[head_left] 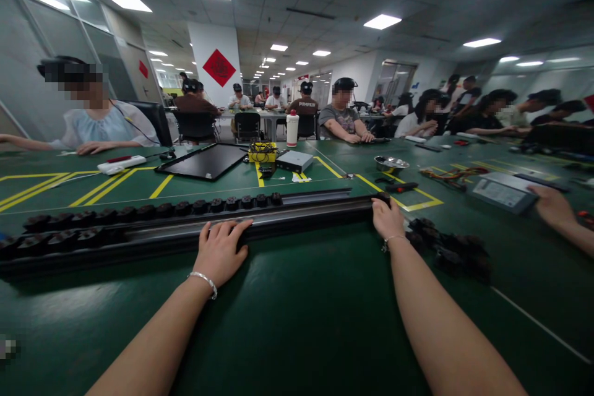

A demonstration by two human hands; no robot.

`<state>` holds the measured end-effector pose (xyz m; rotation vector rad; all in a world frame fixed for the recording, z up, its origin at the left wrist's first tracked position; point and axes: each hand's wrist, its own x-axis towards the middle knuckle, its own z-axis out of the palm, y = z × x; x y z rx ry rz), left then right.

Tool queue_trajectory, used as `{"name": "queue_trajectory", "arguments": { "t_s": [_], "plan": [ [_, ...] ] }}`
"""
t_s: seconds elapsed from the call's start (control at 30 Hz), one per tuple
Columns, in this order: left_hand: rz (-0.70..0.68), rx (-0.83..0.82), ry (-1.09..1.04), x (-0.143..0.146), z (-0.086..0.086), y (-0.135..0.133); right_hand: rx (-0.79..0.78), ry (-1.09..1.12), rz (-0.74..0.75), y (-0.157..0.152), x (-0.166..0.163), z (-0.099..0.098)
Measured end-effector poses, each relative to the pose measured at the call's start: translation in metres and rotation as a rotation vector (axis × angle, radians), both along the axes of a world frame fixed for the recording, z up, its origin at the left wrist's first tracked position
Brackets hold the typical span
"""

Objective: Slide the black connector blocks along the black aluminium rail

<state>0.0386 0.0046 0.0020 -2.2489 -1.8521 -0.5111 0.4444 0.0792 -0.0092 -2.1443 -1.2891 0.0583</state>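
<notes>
Forearms (160, 328) outstretched, rail (306, 214) under left fingers (239, 228).

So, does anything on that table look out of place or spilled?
A jumbled heap of black parts lies beside the wearer's right hand, odd compared with the neat row. White scraps also lie loose near the metal box. I see no spill.

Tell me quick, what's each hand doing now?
Left hand: open, resting on the long black rail.
Right hand: closed on a small black piece at the rail's end.
</notes>
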Motion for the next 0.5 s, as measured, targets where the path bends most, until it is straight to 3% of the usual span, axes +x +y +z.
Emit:
{"name": "queue_trajectory", "arguments": {
  "t_s": [0.5],
  "plan": [
    [0.008,0.001,0.019,0.001,0.0009,-0.0005,0.062,0.032,-0.042,0.0024,0.0027,-0.0041]
  ]
}}
